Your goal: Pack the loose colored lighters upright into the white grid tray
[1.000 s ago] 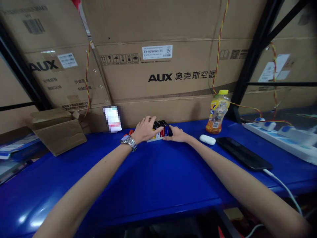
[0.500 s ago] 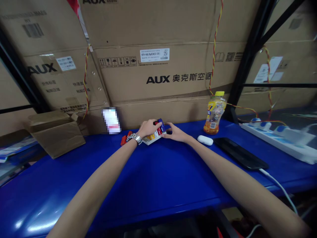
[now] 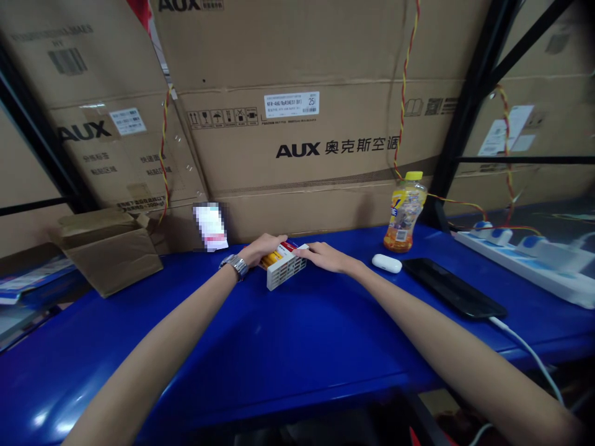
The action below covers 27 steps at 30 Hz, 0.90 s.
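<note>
A small white slotted tray (image 3: 286,271) is tipped up on its edge on the blue table (image 3: 297,334), its ribbed underside facing me. Red and yellow pieces (image 3: 274,256) show along its upper side. My left hand (image 3: 261,248), a metal watch on the wrist, cups the tray's left end with curled fingers. My right hand (image 3: 326,256) lies against the tray's right end, fingers together on its top edge. Both hands hold the tray between them.
A yellow-capped drink bottle (image 3: 402,211), a white earbud case (image 3: 387,263) and a black phone (image 3: 453,287) with a white cable lie to the right. A power strip (image 3: 525,260) sits far right. An open cardboard box (image 3: 108,248) stands left; big AUX cartons (image 3: 316,124) back the table.
The tray, flat on the table with its coloured pieces upward a second ago, has been lifted and tipped over onto its edge by both hands, so its underside now faces me.
</note>
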### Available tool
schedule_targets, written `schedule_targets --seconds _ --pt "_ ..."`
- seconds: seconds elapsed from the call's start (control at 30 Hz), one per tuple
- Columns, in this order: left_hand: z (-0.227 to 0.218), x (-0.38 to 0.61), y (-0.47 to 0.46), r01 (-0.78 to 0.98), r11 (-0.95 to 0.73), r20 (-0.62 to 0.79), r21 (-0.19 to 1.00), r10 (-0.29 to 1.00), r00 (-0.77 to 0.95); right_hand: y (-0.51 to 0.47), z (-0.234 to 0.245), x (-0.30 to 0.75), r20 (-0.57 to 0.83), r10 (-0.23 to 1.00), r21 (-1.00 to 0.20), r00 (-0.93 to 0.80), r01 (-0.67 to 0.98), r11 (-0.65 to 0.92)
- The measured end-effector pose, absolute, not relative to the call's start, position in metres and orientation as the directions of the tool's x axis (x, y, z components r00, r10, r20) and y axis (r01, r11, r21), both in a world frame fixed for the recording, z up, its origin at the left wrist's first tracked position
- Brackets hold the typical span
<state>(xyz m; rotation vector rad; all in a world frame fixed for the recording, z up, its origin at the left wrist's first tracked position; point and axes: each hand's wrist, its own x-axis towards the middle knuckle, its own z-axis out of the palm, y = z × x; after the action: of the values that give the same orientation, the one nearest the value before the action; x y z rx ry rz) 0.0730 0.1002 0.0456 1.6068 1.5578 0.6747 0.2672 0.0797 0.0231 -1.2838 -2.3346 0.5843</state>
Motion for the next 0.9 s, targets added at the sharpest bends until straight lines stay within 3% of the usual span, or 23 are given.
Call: schedule_targets --seconds 0.2,0.5,0.73,0.9 --pt "0.031 0.070 0.101 0.516 0.103 -0.135 0.850 0.991 0.025 0.078 0.022 0.268 0.192 0.876 -0.596 -0.443 0.657 0.463" --pt "0.019 0.072 0.100 0.542 0.033 0.040 0.840 0.992 -0.122 0.052 0.022 0.244 0.203 0.890 -0.586 -0.408 0.678 0.444" --pt "0.020 0.072 0.080 0.472 -0.083 0.136 0.877 0.988 -0.079 0.059 0.014 0.240 0.368 0.836 -0.620 -0.406 0.562 0.547" --pt "0.010 0.075 0.079 0.439 -0.115 0.155 0.891 0.986 -0.055 0.068 0.009 0.242 0.473 0.825 -0.633 -0.308 0.533 0.562"
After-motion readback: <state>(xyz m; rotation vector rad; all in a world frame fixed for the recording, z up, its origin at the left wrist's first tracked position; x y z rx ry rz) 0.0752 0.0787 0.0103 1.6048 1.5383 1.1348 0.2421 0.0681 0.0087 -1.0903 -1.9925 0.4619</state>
